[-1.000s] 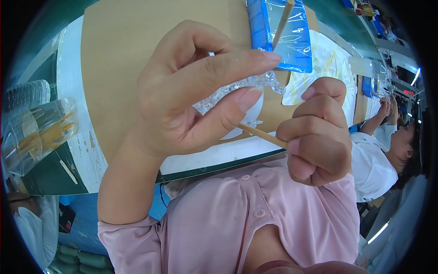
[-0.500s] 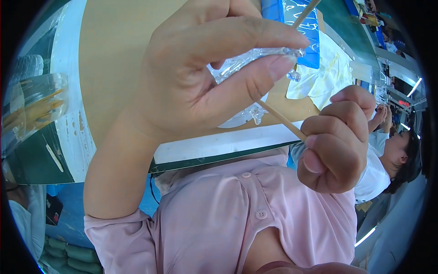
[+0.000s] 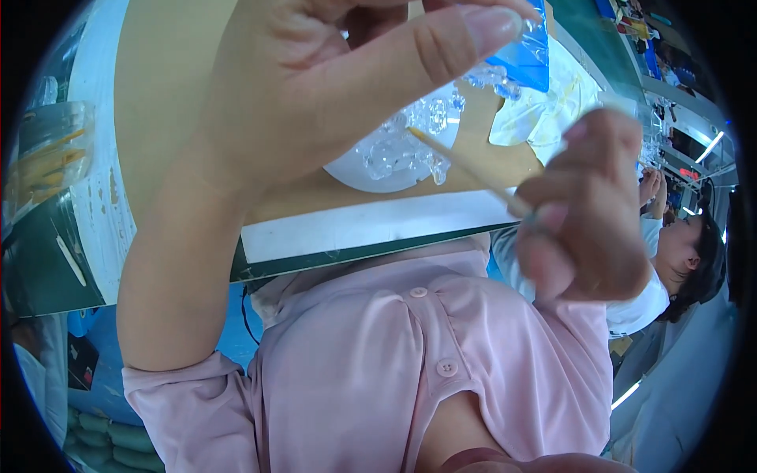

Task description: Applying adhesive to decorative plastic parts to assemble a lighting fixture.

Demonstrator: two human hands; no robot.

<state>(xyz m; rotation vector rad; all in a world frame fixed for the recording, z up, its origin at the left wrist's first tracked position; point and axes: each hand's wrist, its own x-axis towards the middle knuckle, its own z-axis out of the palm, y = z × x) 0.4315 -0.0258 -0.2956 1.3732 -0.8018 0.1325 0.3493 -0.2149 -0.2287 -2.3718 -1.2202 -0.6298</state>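
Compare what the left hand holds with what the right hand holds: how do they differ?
The left hand pinches a clear, crinkled plastic wrapper between thumb and fingers; the right hand grips a thin wooden stick in a closed fist. The wrapper is transparent and limp, the stick tan and straight. Both are raised above the table.

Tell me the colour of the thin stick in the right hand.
Light tan, like bare wood: the thin wooden stick, seen in the head view.
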